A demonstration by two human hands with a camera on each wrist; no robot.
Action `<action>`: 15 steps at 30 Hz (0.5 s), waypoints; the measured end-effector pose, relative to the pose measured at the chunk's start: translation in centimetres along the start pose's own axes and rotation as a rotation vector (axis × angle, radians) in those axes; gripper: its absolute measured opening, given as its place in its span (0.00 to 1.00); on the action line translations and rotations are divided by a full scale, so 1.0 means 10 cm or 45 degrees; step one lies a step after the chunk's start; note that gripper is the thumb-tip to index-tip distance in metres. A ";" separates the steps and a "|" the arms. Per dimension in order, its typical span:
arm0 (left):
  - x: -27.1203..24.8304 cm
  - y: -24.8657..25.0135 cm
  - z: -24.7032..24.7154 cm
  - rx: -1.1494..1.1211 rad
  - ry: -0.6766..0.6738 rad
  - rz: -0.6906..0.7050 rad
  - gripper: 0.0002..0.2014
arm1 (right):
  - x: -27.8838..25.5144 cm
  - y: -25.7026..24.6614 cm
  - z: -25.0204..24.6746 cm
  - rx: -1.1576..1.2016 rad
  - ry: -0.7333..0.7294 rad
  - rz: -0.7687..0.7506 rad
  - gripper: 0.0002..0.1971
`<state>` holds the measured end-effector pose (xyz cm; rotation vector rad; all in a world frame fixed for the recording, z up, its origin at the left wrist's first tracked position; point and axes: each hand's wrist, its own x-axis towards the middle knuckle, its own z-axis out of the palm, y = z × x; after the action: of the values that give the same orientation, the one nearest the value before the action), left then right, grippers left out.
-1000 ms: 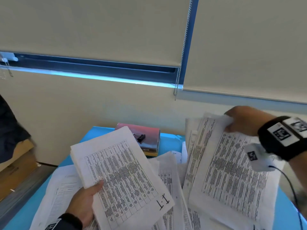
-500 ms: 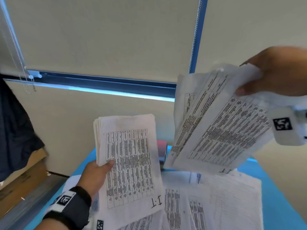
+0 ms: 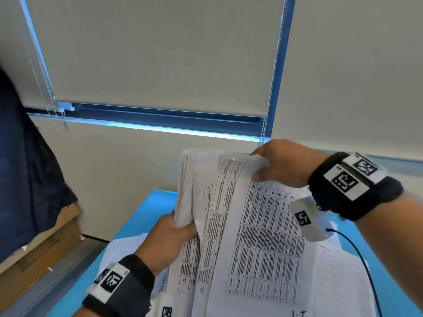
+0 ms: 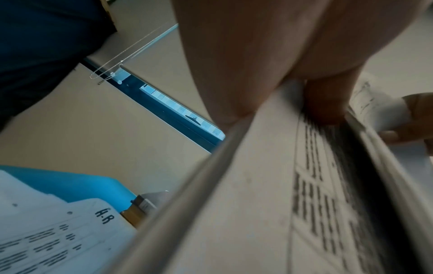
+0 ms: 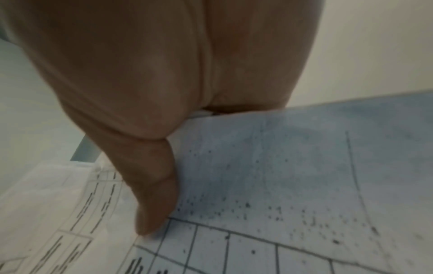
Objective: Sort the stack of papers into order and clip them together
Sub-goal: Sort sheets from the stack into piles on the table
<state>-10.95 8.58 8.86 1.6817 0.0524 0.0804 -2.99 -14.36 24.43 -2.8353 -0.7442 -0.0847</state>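
Both hands hold printed sheets with tables above a blue table (image 3: 146, 216). My left hand (image 3: 170, 234) grips the left edge of a thick bundle of papers (image 3: 190, 186), thumb on its front. My right hand (image 3: 274, 165) pinches the top of a second sheaf (image 3: 263, 236), which now lies over the left bundle. In the left wrist view my left thumb (image 4: 328, 103) presses on the printed page (image 4: 257, 213). In the right wrist view my right thumb (image 5: 154, 194) lies on the gridded sheet (image 5: 281, 176). No clip is in sight.
More loose papers (image 3: 343, 282) cover the table on the right and below the left wrist (image 4: 46, 231). A wall and roller blinds with bead chains (image 3: 272, 72) stand behind. Dark cloth (image 3: 25, 179) and a cardboard box (image 3: 41, 259) are at the left.
My right hand lifted its sheaf off the table, swung it left and laid it over the bundle in my left hand. The left bundle turned more upright.
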 end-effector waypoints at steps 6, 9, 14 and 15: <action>0.04 -0.14 -0.04 -0.234 0.078 -0.071 0.16 | 0.02 0.01 0.08 -0.060 0.086 -0.041 0.06; 0.02 -0.17 0.06 -0.067 0.067 0.001 0.21 | 0.01 -0.03 0.07 -0.025 0.125 -0.058 0.06; 0.01 -0.26 0.15 -0.065 0.335 0.037 0.10 | -0.03 -0.05 0.16 0.045 0.350 -0.065 0.17; 0.00 -0.27 0.14 -0.102 0.355 0.025 0.09 | -0.05 -0.01 0.20 0.103 0.470 -0.061 0.23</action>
<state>-10.79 7.54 6.05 1.5818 0.2391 0.3271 -3.43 -14.07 22.46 -2.6145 -0.7117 -0.5543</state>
